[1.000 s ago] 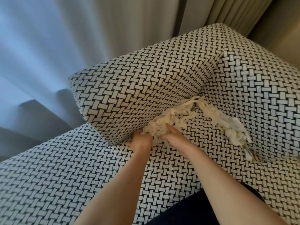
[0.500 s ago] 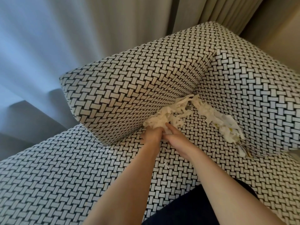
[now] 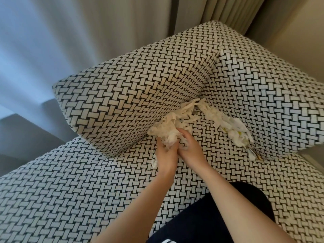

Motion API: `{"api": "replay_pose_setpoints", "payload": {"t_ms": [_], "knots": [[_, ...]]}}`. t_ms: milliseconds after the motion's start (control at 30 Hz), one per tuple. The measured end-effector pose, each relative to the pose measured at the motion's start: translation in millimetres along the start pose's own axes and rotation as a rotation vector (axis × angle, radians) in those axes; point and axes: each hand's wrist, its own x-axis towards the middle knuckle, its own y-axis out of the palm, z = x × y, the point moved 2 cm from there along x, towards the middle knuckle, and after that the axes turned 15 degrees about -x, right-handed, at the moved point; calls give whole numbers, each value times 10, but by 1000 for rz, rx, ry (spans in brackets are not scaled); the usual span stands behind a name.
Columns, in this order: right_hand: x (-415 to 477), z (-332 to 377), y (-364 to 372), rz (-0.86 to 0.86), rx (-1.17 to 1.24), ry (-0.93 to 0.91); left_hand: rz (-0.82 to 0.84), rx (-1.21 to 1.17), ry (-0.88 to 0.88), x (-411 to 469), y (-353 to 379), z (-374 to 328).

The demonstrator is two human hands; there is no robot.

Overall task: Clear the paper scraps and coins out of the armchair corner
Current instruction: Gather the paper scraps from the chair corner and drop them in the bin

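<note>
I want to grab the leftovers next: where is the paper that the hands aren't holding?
In the head view, the loose paper scraps lie right of both hands, along the crease between the seat and the right cushion.

Armchair seat (image 3: 73, 195), black-and-white woven pattern. Paper scraps (image 3: 177, 123) piled in corner against armrest (image 3: 140, 95); more scraps (image 3: 235, 132) lying along backrest (image 3: 266, 102).

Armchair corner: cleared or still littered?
Still littered. Paper scraps line the corner crease; both hands, left and right, bunch a clump. Coins: cannot tell.
</note>
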Motion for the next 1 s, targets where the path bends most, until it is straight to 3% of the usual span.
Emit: {"api": "replay_pose_setpoints", "payload": {"t_ms": [267, 500, 700, 1000], "knots": [[-370, -252, 44, -241, -113, 21, 96, 52, -46, -253, -208, 247], [-555, -418, -68, -275, 371, 378, 115, 71, -91, -290, -290, 393], [-615, -418, -235, -245, 639, 480, 114, 18, -65, -255, -270, 330], [-756, -305, -639, -220, 739, 456, 547, 237, 12, -337, 178, 130]]}}
